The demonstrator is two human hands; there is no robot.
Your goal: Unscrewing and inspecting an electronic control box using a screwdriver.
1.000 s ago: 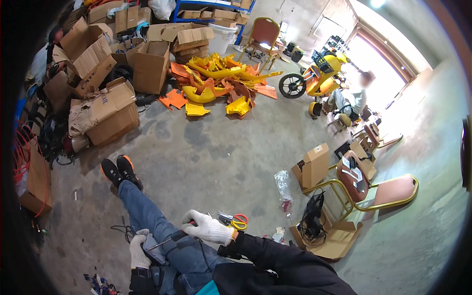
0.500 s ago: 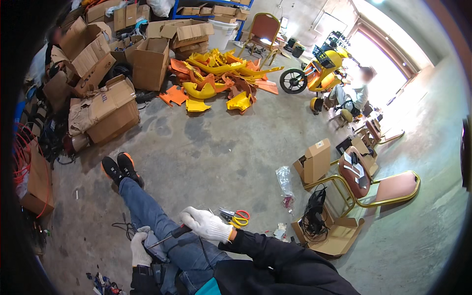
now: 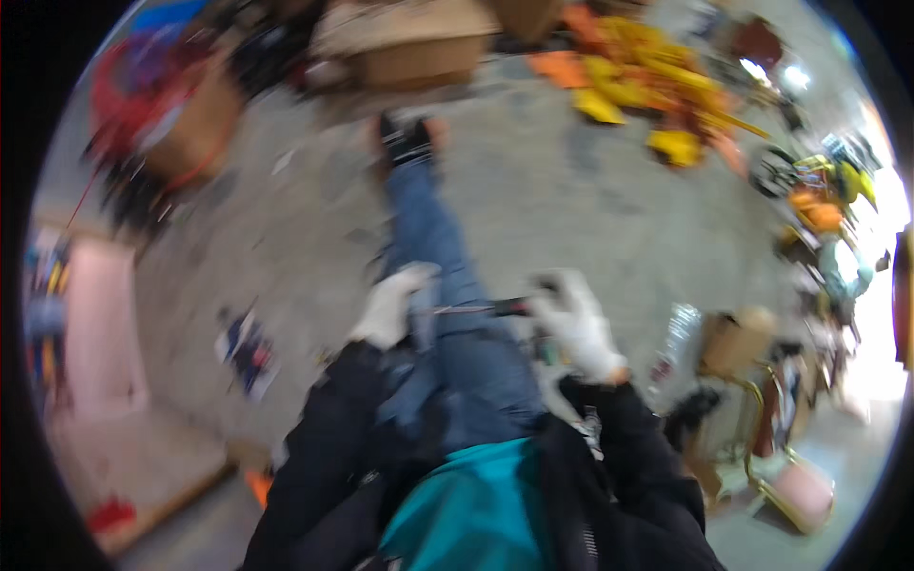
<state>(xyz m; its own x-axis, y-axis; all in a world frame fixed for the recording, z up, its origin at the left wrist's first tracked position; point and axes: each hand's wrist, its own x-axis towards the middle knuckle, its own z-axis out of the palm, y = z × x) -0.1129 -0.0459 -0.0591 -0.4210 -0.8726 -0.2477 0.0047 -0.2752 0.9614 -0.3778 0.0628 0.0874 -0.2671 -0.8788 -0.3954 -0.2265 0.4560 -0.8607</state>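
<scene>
My right hand (image 3: 578, 326), in a white work glove, is closed around a screwdriver (image 3: 509, 306) with a dark and red handle. Its thin metal shaft points left, across my jeans, toward my left hand (image 3: 388, 309). That hand, gloved in white too, grips a grey part (image 3: 423, 306) resting against my leg. The screwdriver's tip reaches the grey part, but blur hides whether it sits in a screw. What kind of part this is cannot be made out.
A pink chair (image 3: 100, 333) stands at the left, near small scattered parts (image 3: 246, 350). Cardboard boxes (image 3: 405, 52) and yellow-orange panels (image 3: 647, 71) lie ahead. At the right are a gold-framed chair (image 3: 800, 490), an open carton (image 3: 738, 341) and a seated person (image 3: 843, 271) by a yellow scooter.
My view has swung left and down, smearing the picture. Both hands keep their hold on the screwdriver and the grey part; the screwdriver now lies nearly level across the view.
</scene>
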